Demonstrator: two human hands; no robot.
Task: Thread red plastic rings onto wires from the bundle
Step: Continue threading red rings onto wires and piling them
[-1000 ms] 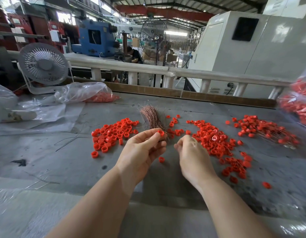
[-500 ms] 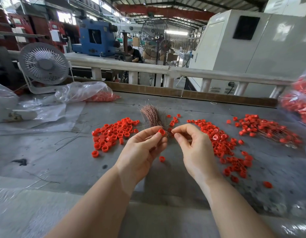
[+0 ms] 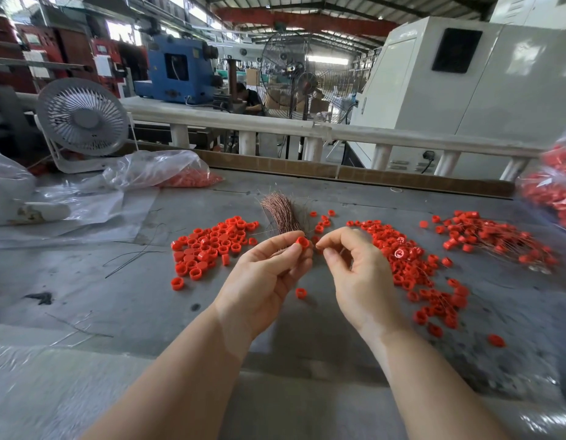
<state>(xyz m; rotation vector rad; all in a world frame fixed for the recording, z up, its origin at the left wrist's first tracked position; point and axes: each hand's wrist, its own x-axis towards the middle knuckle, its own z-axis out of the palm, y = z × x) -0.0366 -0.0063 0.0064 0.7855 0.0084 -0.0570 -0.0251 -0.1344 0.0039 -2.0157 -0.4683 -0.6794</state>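
Bright daylight; edges warped, perhaps blurred.

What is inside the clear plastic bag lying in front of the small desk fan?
The clear plastic bag holds red plastic rings bunched at its right end; its crumpled folds hide any others.

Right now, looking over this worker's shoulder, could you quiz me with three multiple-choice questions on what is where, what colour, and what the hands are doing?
1. Where is the white desk fan?
A far left of the grey table
B far right
C under the table

2. What colour are the small plastic rings piled on the table?
A blue
B red
C green

3. What is the left hand doing?
A lying flat
B pinching one red ring
C gripping the fan

Answers: 1 A, it stands at the table's far left. 2 B, every pile is red. 3 B, thumb and fingertip pinch a ring beside the right hand.
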